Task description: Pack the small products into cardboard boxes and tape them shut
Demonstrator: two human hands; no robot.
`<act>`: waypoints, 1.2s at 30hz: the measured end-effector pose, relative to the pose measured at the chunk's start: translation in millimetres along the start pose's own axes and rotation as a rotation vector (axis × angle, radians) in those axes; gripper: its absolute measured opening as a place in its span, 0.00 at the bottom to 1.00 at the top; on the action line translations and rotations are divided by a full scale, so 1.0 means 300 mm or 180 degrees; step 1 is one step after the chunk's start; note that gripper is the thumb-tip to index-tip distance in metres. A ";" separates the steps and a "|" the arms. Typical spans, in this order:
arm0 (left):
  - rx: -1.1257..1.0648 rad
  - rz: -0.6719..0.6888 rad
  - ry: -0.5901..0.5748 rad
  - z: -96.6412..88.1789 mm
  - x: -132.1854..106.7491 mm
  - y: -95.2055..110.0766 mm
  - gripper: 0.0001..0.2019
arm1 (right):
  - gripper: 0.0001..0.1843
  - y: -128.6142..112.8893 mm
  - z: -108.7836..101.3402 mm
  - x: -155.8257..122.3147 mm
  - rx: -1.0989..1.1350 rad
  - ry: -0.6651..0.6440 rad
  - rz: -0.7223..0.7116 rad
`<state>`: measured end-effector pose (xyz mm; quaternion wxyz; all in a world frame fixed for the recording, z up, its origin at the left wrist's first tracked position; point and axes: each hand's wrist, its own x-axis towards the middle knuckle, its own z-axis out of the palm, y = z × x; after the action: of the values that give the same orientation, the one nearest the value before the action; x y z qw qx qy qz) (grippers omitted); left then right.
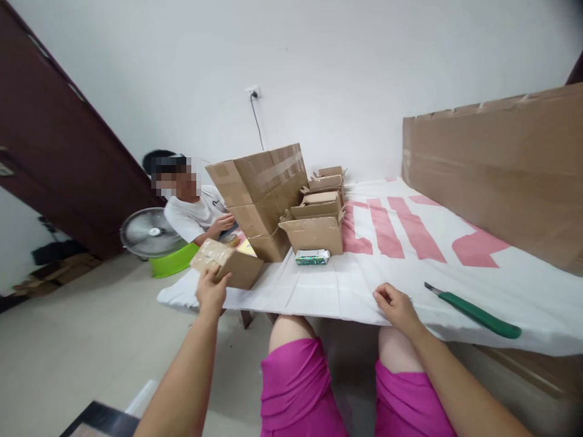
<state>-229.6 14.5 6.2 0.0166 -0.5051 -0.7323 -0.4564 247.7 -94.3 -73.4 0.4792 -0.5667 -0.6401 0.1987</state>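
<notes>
My left hand (212, 290) grips the near end of a taped cardboard box (241, 270), which sits tilted at the table's left front corner. My right hand (395, 305) rests at the front edge of the white-covered table (346, 285), fingers curled together with nothing visible in them. To its right lies a green-handled knife (478, 315), blade pointing toward the back left. Between my hands, further in, a small green-and-white carton (312, 257) lies in front of a row of open cardboard boxes (314, 233).
Stacked closed boxes (268, 194) stand left of the open ones. A person (195, 212) sits behind them, one hand raised near the stack. A fan (155, 232) stands on the floor at left. A large cardboard sheet or box (492, 170) borders the table's right side.
</notes>
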 end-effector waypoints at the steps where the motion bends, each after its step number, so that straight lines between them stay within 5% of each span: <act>1: -0.0169 -0.0143 0.0090 -0.015 -0.024 -0.016 0.25 | 0.13 0.000 0.000 0.000 0.0015 -0.0011 -0.0002; 4: -0.0681 -0.0200 0.0048 -0.078 -0.106 -0.053 0.29 | 0.12 0.000 0.000 0.001 0.0052 -0.0062 0.0000; 7: -0.1105 -0.0004 -0.0394 -0.166 -0.185 -0.056 0.28 | 0.12 0.002 0.002 0.001 0.0050 -0.0151 -0.0009; 11: -0.1401 0.0455 -0.1543 -0.262 -0.252 -0.001 0.21 | 0.12 0.004 0.005 0.000 -0.0066 -0.0212 -0.0082; 14: -0.1572 0.0841 -0.2461 -0.258 -0.267 0.069 0.16 | 0.12 0.009 0.008 -0.001 -0.0157 -0.0239 -0.0089; 18: -0.2221 0.1229 -0.3179 -0.141 -0.270 0.179 0.09 | 0.14 0.024 0.019 0.000 -0.0026 0.0042 -0.0113; 24: -0.3391 0.0914 -0.3666 0.126 -0.310 0.366 0.08 | 0.46 0.042 0.026 0.005 0.0346 0.0362 -0.0200; 29: -0.4368 -0.0054 -0.3168 0.285 -0.371 0.522 0.08 | 0.36 0.067 0.020 0.009 0.0656 0.0823 -0.0023; 36: -0.4573 -0.0557 -0.2599 0.361 -0.409 0.593 0.17 | 0.23 0.075 0.016 0.016 0.0507 0.1414 0.0273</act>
<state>12.0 12.7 -0.5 -0.6126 -0.4598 -0.2476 -0.5933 256.3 -82.3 -91.6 0.6425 -0.5836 -0.4766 0.1392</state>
